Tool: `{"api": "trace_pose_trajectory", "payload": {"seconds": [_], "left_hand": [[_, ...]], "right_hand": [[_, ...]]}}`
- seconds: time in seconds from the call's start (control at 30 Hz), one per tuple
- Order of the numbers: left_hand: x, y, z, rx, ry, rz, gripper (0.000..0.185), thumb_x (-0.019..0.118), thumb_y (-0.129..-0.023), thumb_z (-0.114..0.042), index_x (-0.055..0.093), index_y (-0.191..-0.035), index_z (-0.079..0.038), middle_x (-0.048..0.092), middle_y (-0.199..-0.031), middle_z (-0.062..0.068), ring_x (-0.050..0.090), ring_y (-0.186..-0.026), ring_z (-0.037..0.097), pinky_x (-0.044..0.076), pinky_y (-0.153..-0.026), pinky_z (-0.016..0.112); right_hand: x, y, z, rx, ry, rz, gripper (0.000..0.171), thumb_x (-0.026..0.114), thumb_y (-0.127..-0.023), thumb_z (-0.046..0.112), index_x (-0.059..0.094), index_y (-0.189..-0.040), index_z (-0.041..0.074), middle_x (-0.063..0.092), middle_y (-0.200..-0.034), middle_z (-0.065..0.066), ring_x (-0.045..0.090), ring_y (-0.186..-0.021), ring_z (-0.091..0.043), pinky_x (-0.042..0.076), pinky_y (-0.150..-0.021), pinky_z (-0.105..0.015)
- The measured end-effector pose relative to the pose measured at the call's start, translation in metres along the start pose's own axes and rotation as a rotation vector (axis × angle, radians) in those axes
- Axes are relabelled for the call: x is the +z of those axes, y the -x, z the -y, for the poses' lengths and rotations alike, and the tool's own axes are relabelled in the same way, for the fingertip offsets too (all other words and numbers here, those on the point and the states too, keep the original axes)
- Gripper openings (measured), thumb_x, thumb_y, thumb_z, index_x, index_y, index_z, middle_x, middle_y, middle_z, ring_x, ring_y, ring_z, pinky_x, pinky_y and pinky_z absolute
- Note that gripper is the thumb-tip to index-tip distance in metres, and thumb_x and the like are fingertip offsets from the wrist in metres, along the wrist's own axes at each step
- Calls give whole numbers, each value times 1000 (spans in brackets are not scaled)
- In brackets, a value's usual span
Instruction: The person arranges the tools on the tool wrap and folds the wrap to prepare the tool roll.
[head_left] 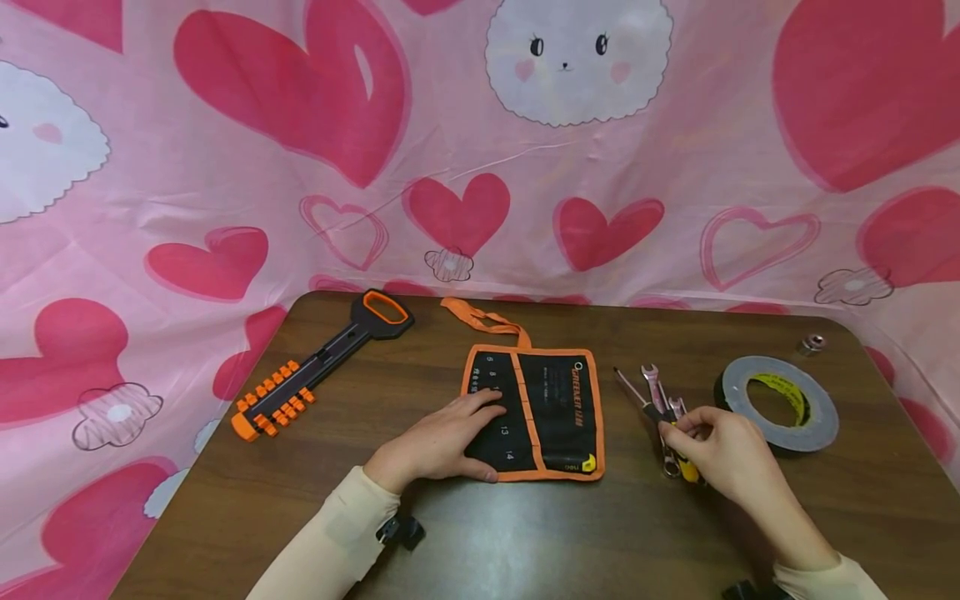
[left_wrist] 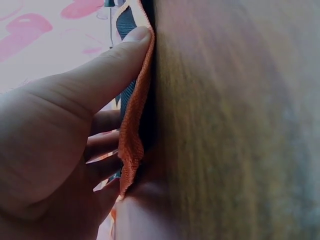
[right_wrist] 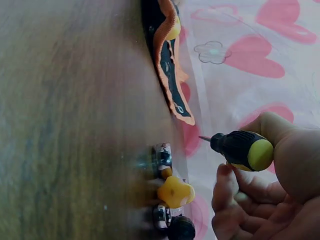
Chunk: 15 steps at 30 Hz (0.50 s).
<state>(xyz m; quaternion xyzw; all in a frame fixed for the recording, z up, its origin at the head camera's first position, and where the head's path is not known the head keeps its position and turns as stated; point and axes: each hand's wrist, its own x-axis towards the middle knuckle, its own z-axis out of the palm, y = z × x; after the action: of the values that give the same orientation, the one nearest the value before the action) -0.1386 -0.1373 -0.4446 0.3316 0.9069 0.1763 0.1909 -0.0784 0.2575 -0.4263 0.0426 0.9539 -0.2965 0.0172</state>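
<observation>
My left hand lies flat on the left half of a black tool pouch with orange trim, which is spread out at the table's middle. In the left wrist view the thumb presses along the pouch's orange edge. My right hand pinches a small screwdriver by its black and yellow handle, tip pointing toward the pouch and lifted a little off the table. Under and beside it lie small wrenches and a yellow-handled tool.
A roll of grey tape lies to the right of my right hand. A small metal socket sits at the far right. A black and orange socket rail lies at the left. A pink heart cloth hangs behind the brown table.
</observation>
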Motion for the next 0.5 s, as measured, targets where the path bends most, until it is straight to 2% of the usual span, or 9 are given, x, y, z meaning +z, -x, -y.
{"api": "trace_pose_trajectory", "payload": {"seconds": [0.23, 0.37, 0.5], "left_hand": [[-3, 0, -1, 6, -21, -7, 90, 85, -90, -54, 48, -163, -17, 30, -178, 4, 25, -167, 27, 34, -132, 52], [-5, 0, -1, 17, -26, -17, 94, 85, -90, -54, 45, -165, -15, 24, -181, 4, 13, -170, 26, 28, -135, 52], [-6, -1, -1, 12, -6, 5, 99, 85, -90, -53, 39, -168, -14, 17, -183, 3, 10, -171, 25, 29, -134, 54]], "right_hand": [[1, 3, 2, -76, -9, -65, 29, 81, -97, 35, 79, -99, 6, 66, -71, 3, 51, -60, -7, 39, -56, -27], [2, 3, 3, -104, -18, -53, 26, 82, -98, 32, 80, -104, 7, 70, -76, 2, 51, -64, -6, 40, -56, -26], [2, 3, 3, -118, -13, -24, 24, 81, -99, 31, 81, -109, 9, 74, -85, 2, 53, -70, -7, 41, -59, -25]]}}
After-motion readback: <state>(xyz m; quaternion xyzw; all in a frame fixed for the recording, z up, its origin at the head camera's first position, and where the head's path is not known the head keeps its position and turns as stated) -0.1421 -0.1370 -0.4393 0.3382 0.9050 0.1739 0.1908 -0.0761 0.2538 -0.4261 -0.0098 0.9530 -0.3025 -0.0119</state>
